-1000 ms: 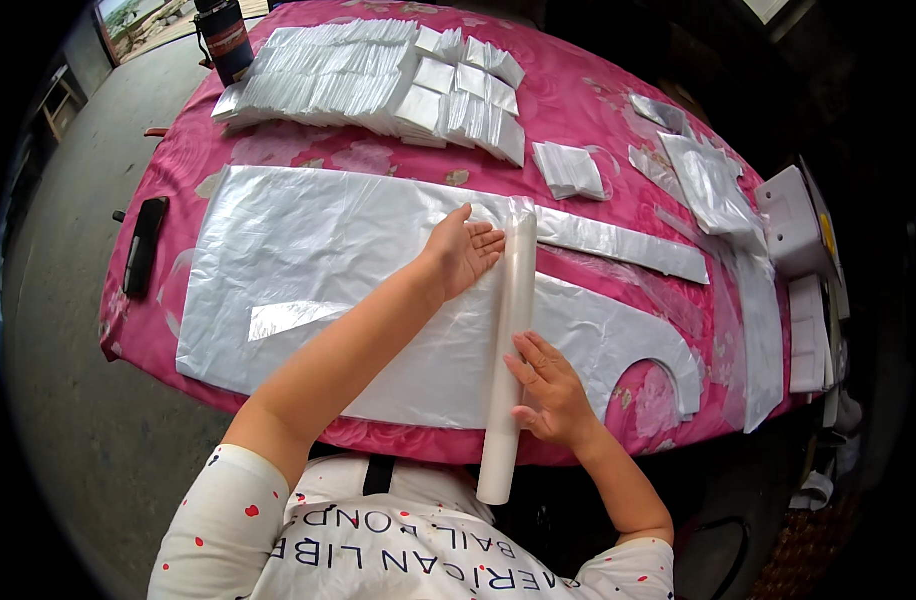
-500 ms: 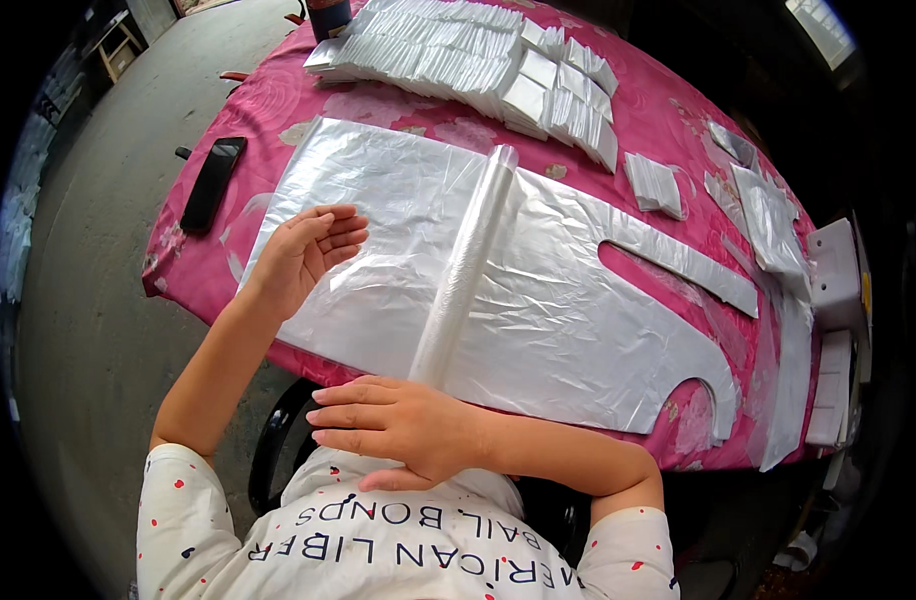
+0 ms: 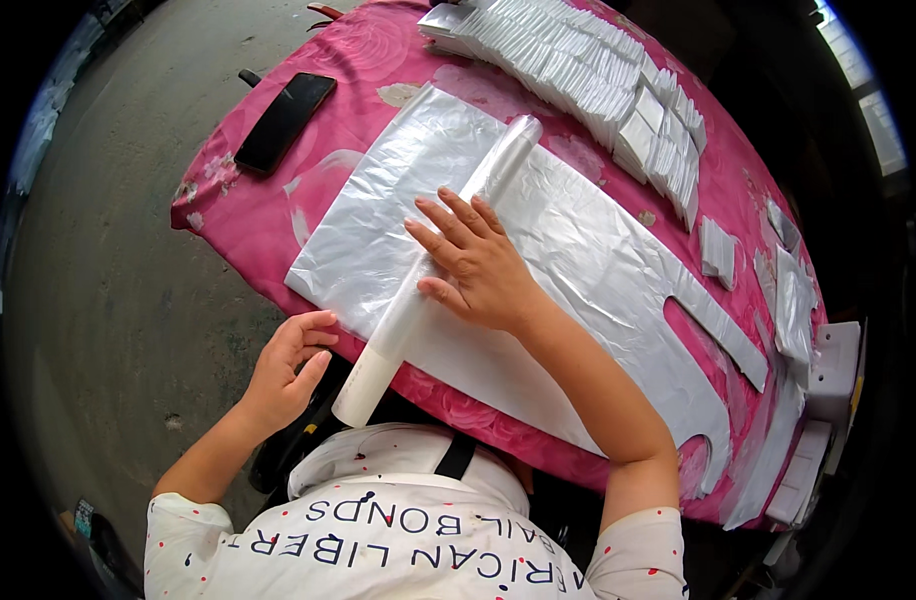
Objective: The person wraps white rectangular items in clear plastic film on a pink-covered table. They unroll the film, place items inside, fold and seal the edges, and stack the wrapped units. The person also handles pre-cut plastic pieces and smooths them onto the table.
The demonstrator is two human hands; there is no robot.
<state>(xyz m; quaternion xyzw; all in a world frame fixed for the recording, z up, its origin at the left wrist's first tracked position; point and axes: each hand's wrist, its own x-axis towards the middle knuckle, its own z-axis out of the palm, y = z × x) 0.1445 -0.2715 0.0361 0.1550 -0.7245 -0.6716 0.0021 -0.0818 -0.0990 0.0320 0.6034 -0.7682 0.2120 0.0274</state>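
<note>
A layered white plastic film sheet, cut like aprons with strap loops at its right end, lies flat across the table. Across its left part rests a long roller, shiny along most of its length. Its pale near end pokes past the table's front edge. My right hand lies on the roller's middle with spread fingers, palm down. Just off the sheet's near left corner, by the table edge, my left hand hovers with fingers loosely bent and thumb apart, holding nothing.
A black phone lies at the far left on the pink flowered tablecloth. Rows of folded white packets fill the back, with a smaller stack to their right. Clear film and white boxes sit at the right edge.
My right hand has moved away from my body onto the roller. The left hand has come back from above the sheet to the table's front edge. The roller's near end now shows.
</note>
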